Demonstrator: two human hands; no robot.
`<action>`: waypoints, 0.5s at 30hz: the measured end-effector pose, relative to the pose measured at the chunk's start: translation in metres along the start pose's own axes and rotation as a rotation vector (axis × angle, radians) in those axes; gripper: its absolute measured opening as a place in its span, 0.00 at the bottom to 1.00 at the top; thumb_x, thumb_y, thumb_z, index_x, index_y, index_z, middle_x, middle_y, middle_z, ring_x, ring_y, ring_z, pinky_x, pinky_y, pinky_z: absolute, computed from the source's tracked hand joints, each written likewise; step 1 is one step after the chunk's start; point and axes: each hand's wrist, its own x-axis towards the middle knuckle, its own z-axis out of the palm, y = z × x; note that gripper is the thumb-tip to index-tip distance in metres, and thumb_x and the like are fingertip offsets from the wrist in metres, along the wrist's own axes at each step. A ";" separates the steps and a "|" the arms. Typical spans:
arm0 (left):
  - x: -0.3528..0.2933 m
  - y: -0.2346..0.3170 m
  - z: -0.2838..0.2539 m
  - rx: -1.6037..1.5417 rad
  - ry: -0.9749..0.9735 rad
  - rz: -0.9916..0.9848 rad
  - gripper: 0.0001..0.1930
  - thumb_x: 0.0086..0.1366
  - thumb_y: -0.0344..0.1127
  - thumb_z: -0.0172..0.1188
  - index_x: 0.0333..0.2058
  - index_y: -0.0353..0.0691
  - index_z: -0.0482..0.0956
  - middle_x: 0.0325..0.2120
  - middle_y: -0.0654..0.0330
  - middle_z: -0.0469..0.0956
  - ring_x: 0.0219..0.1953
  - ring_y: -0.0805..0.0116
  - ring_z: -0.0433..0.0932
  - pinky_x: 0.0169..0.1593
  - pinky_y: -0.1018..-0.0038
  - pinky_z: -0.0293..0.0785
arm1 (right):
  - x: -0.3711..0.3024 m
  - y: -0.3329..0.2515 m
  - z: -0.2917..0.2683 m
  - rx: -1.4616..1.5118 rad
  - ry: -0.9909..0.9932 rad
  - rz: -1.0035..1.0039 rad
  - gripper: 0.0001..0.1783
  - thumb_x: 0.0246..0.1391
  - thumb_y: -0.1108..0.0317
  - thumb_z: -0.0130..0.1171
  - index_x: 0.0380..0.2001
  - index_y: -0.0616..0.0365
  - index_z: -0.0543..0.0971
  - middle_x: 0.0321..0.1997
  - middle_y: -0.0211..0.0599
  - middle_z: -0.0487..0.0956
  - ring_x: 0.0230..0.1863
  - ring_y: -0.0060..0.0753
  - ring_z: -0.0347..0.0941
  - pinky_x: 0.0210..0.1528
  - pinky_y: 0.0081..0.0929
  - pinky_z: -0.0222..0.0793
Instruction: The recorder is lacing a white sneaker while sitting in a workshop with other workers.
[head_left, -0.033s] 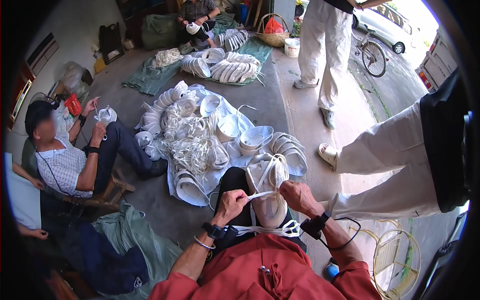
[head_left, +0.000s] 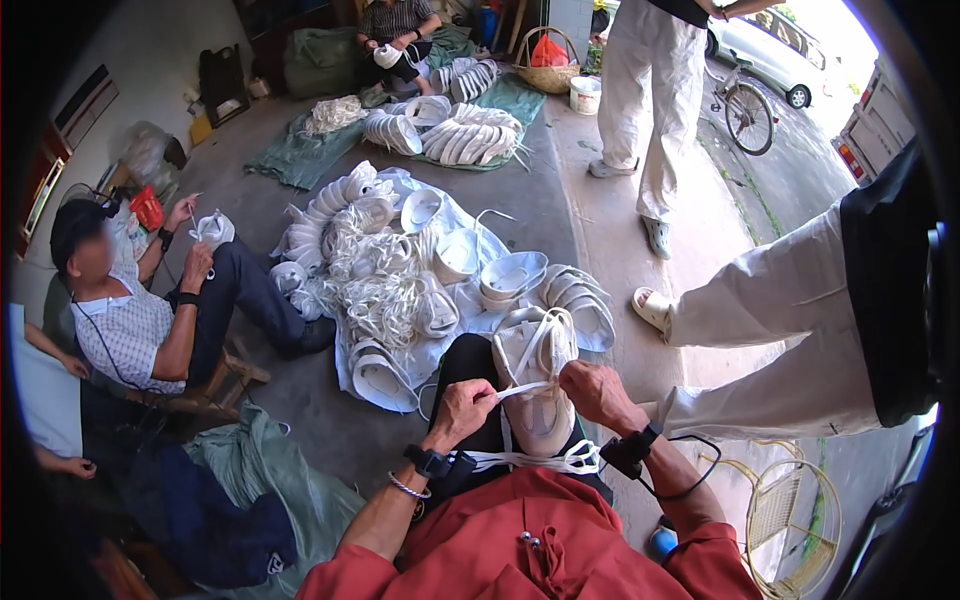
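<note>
A white shoe upper (head_left: 537,417) rests on my lap between my hands. Loops of white shoelace (head_left: 548,335) run across its front. My left hand (head_left: 463,412), at the upper's left side, is closed on a lace stretched toward the right. Closed as well, my right hand (head_left: 598,390) pinches the lace at the upper's right edge; its fingertips are partly hidden. More white laces (head_left: 530,461) lie across my lap below the upper, next to my red apron (head_left: 520,535).
Ahead, a pale sheet (head_left: 405,400) bears shoe uppers and a tangled heap of laces (head_left: 380,285). A seated person (head_left: 130,320) at left holds a white upper. Another works at the back. Two people in pale trousers stand at right, near a round wicker chair (head_left: 795,515).
</note>
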 end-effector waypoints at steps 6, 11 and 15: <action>0.000 -0.006 -0.008 0.096 0.056 0.089 0.05 0.51 0.32 0.58 0.22 0.36 0.76 0.20 0.56 0.72 0.23 0.60 0.73 0.27 0.68 0.68 | 0.013 -0.004 -0.007 0.187 0.025 0.049 0.06 0.47 0.71 0.52 0.28 0.60 0.76 0.27 0.44 0.76 0.29 0.48 0.74 0.32 0.38 0.70; 0.000 -0.002 -0.007 0.253 0.072 0.195 0.04 0.49 0.32 0.61 0.23 0.39 0.76 0.24 0.57 0.70 0.31 0.58 0.72 0.34 0.66 0.68 | 0.034 -0.027 -0.005 0.094 0.079 -0.111 0.08 0.44 0.73 0.53 0.30 0.59 0.78 0.29 0.41 0.74 0.30 0.45 0.73 0.32 0.37 0.69; 0.001 0.012 0.000 0.327 0.074 0.251 0.09 0.46 0.33 0.64 0.28 0.41 0.76 0.30 0.58 0.68 0.37 0.57 0.69 0.40 0.64 0.66 | 0.050 -0.029 0.013 -0.188 0.032 -0.299 0.12 0.38 0.72 0.56 0.31 0.56 0.78 0.30 0.36 0.72 0.35 0.40 0.70 0.36 0.35 0.65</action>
